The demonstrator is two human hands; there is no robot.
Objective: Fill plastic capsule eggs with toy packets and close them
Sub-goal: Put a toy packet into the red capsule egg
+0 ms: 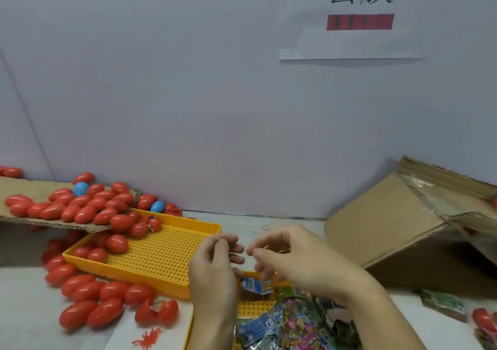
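Item: red capsule eggs (80, 296), closed, heaped on the white table (32, 328) at our left; most lie on their sides, long axes running roughly from near left to far right. More of them sit on a cardboard sheet (16, 188) farther left, with two blue eggs (80, 189) among them, and several rest in the far corner of the yellow perforated tray (161, 253).

Item: one red egg lying open (156, 312) in two hinged halves, mouths up, beside the tray's near edge.

Item: toy packets (285, 320), mixed colours, piled flat in a second yellow tray (255, 302) under our wrists; one blue packet (255, 286) lies just below our fingers.

Item: left hand (215, 263), raised above the trays, back toward us, fingers curled with tips close together. Right hand (290, 255), opposite it, thumb and forefinger nearly meeting. Whether either pinches something small we cannot tell.

Item: tilted cardboard box (398, 223), at right. Red plastic bug (147, 339), near edge.
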